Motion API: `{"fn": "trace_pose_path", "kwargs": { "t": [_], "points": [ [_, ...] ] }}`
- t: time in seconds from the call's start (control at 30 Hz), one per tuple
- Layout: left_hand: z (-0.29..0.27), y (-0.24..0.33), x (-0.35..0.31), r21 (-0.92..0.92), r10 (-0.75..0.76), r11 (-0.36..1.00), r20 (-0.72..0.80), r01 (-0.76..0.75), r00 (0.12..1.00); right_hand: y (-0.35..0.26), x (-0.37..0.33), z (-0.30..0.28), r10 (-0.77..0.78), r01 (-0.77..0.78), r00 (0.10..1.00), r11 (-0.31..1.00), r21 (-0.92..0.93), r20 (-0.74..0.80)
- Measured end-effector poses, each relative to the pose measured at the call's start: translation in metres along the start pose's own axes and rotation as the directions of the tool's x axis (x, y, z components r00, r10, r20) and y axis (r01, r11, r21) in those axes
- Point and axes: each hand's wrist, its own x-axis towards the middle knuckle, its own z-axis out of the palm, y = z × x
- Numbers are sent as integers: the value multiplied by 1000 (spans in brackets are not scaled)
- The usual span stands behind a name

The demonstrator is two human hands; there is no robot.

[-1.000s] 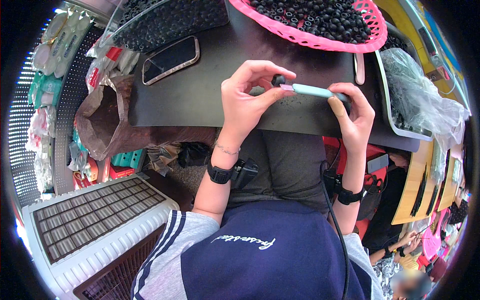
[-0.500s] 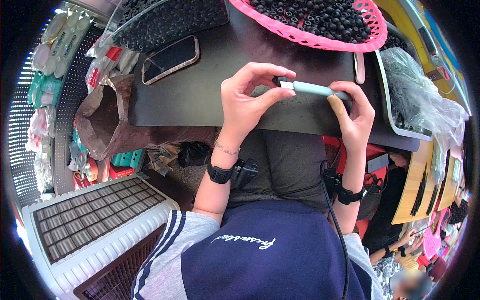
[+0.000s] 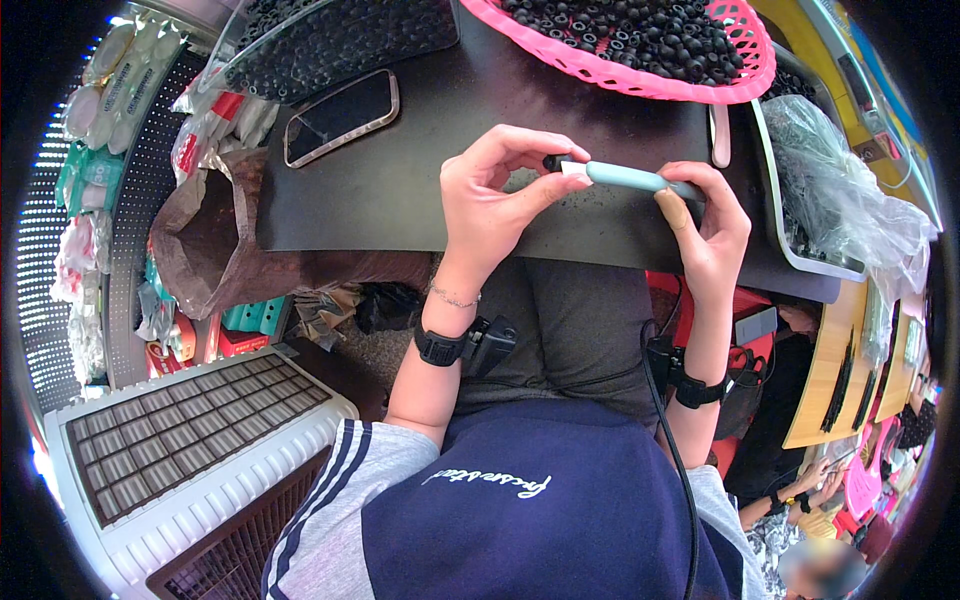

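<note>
Over a dark table point(image 3: 400, 190), both hands hold a slim light-blue stick point(image 3: 625, 177) lying sideways. My right hand point(image 3: 705, 225) grips its right end. My left hand point(image 3: 495, 195) pinches the left end, where a small black round piece point(image 3: 553, 161) sits at the tip between thumb and forefinger. Each wrist wears a black band with a small device, and a cable runs down from the right one.
A pink basket point(image 3: 640, 75) of small black pieces stands at the table's far edge. A phone point(image 3: 340, 115) lies at the left. A clear tray point(image 3: 300, 40) of black pieces, a brown bag point(image 3: 205, 250), a plastic-covered tray point(image 3: 830, 210) and a white crate point(image 3: 170, 450) surround the table.
The hands and the stick have stayed almost in place. My left fingers have shifted slightly around the black piece at the stick's tip.
</note>
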Motion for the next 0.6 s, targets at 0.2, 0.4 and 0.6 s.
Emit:
{"fn": "trace_pose_path", "kwargs": {
  "t": [0.2, 0.4, 0.6],
  "points": [
    [1, 1, -1, 28, 15, 999, -8, -15, 1000, -1, 0, 0, 4, -4, 1000, 1000, 3, 0],
    [2, 2, -1, 61, -24, 998, -14, 25, 1000, -1, -1, 0, 11, -11, 1000, 1000, 0, -15],
    [1, 5, 0, 22, -1, 1000, -52, 2, 999, 1, -2, -2, 43, -41, 998, 998, 51, -41]
  ]
}}
